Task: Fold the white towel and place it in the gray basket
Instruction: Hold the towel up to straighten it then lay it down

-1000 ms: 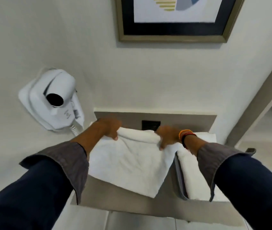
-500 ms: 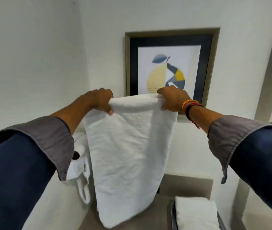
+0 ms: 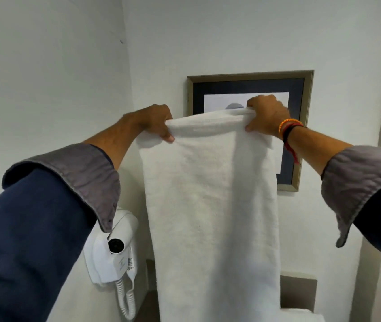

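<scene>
Terrycloth hangs long and soft: the white towel point(image 3: 212, 205) is held up before the framed picture point(image 3: 301, 135), left hand point(image 3: 155, 122) and right hand point(image 3: 266, 116) each pinching a top corner; a glossy plastic hairdryer point(image 3: 112, 254) is mounted lower left.

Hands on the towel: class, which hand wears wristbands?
The right hand, gripping the white towel before the framed picture; the left hand has a bare wrist.

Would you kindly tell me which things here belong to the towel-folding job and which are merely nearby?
Job: white towel, left hand, right hand.
Nearby: framed picture, wall hair dryer. The gray basket is not visible.
</scene>
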